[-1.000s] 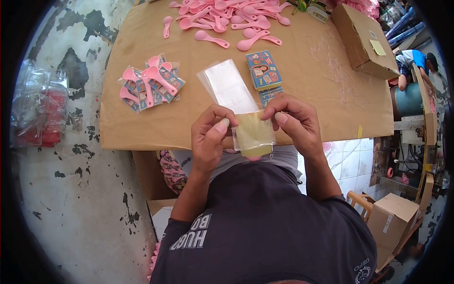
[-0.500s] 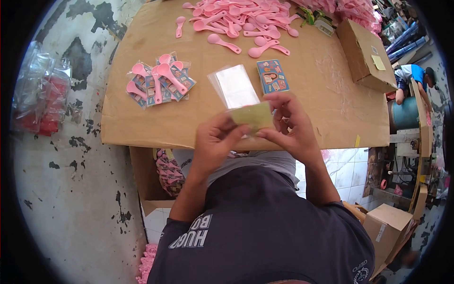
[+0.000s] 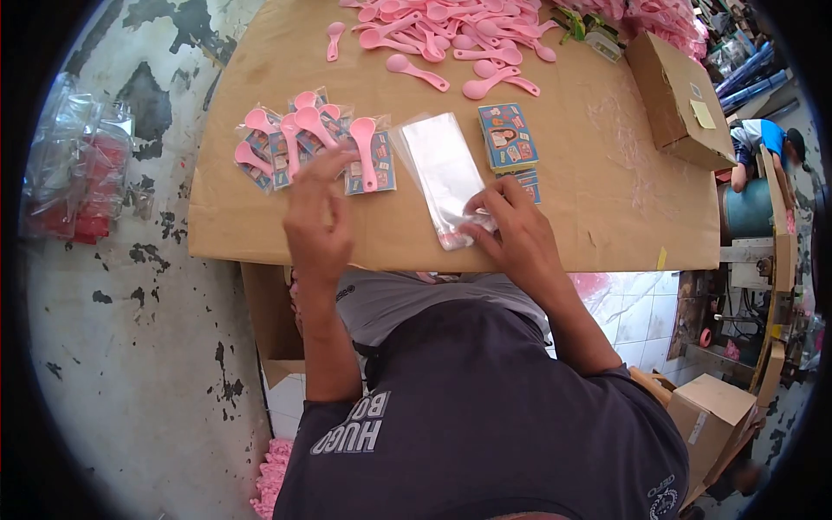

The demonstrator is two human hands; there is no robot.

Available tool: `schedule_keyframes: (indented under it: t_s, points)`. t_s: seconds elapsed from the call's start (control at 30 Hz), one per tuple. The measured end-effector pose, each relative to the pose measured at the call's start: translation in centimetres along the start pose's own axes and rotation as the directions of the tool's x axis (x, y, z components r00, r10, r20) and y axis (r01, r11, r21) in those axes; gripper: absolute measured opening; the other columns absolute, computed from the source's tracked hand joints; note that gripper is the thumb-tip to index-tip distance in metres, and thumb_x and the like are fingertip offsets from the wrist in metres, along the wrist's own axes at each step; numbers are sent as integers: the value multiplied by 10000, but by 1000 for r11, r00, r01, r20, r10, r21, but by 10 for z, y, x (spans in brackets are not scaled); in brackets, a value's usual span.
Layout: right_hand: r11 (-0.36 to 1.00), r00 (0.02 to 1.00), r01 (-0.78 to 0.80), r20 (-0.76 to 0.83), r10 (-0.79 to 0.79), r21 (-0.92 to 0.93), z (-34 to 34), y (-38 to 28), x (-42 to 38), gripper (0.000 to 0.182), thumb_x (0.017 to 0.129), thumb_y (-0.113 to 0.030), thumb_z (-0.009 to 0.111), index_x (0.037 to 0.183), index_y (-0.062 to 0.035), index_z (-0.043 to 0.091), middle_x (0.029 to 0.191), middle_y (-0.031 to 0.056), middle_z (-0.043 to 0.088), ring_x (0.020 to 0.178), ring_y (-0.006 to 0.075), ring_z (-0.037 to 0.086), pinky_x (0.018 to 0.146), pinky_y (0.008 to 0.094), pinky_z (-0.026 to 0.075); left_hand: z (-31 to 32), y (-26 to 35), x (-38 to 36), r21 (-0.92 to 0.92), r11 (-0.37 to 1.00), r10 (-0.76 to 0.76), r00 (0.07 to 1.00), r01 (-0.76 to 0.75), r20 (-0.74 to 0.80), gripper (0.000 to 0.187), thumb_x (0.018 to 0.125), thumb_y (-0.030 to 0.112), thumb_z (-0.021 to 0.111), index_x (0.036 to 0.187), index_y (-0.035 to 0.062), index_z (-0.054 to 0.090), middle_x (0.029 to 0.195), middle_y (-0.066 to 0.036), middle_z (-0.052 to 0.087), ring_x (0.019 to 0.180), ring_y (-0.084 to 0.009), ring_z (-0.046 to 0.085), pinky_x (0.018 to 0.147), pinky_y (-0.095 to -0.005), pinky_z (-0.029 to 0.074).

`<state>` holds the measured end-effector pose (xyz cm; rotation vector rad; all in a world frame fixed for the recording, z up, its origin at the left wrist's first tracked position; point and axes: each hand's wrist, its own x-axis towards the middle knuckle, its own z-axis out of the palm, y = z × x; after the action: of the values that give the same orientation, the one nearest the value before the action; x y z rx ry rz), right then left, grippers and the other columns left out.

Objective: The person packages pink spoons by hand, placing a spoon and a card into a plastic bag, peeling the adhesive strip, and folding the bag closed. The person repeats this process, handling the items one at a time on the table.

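Observation:
My left hand [image 3: 319,221], slightly blurred, hovers at the near side of several clear packets, its fingers apart and nothing visible in them. Each packet holds a pink measuring spoon and a blue printed card; the rightmost packet [image 3: 380,176] lies just beyond the fingertips. My right hand [image 3: 517,227] has thumb and fingers pinched on the near end of a clear plastic bag [image 3: 440,160] at the top of a flat stack. Beyond that hand sits a stack of blue printed cards [image 3: 507,139], with another card [image 3: 528,185] partly sticking out at its near side.
Loose pink measuring spoons [image 3: 451,30] are heaped at the table's far side. A cardboard box [image 3: 676,100] stands at the right, near a green-handled tool [image 3: 572,26]. A brown-covered table [image 3: 607,234] lies before me. Another person [image 3: 758,143] is at the far right.
Half a second ago both hands held a small greenish rectangle over the bags. Now a further spoon packet lies at the left group; my left hand moved left, my right hand down to the bags.

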<state>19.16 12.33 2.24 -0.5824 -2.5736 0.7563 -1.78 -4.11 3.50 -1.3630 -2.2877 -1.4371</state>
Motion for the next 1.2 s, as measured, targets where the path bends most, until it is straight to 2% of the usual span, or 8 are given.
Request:
schedule_keyframes:
  t_s: [0.13,0.37,0.43,0.53,0.67,0.83,1.0,1.2]
  points:
    - [996,997,-51,-52,55,71,9,7,1,135,882,-133,743,989,-77,682,977,98,585,859,308,640,717,413,514,20,9,-8,28,999,35,982,-41,186,382,891,-78,541,1235,23,671,1141,-157,696,1069,-302,652,947,-391,507]
    - [981,943,30,-332,36,190,-7,1,8,96,855,-59,759,927,-51,696,967,93,607,821,276,647,683,382,513,33,16,-10,-47,999,16,988,-9,154,245,988,63,578,1204,6,678,1070,-131,712,994,-235,669,868,-350,518]
    - [976,905,149,-420,-69,161,-9,-1,10,124,839,-31,771,939,-40,698,982,87,621,835,264,653,685,373,519,40,31,-15,-595,696,-207,906,402,370,267,1047,163,551,1184,-28,678,1044,-101,724,954,-175,668,835,-310,513]
    - [973,925,185,-360,-125,135,-8,-6,9,124,842,-25,771,942,-38,699,979,92,622,832,266,653,690,372,524,57,34,-20,-462,814,-163,903,351,398,323,1041,267,610,1179,-16,680,961,-129,703,776,-131,633,764,-276,512]
    - [977,939,143,-333,-84,157,-3,-5,7,119,846,-22,767,943,-31,698,982,106,621,841,268,652,701,378,529,58,30,-18,-380,895,-55,903,234,426,465,1040,407,577,1058,-30,737,1003,-153,742,817,-229,620,773,-340,517]
    - [993,889,55,-458,-2,102,-13,-1,10,115,844,-20,767,933,-20,694,996,112,626,832,269,654,705,376,534,54,21,-21,-398,911,72,912,105,404,485,1090,374,476,1053,-25,750,994,-131,751,883,-229,613,824,-351,506]
    - [981,927,185,-341,-155,57,-18,-18,8,111,846,-30,767,935,-37,701,998,100,625,815,239,645,692,365,530,53,32,-19,-500,853,14,953,146,302,539,1098,406,439,1121,-55,716,1018,-141,743,894,-203,629,825,-344,517]
    - [955,967,239,-136,-217,177,-26,-13,8,156,819,-69,795,949,-65,710,1011,79,634,808,200,631,663,327,512,61,42,-17,-665,540,-194,845,516,499,304,1044,207,605,1180,-57,671,1028,-163,748,855,-162,701,803,-290,547]
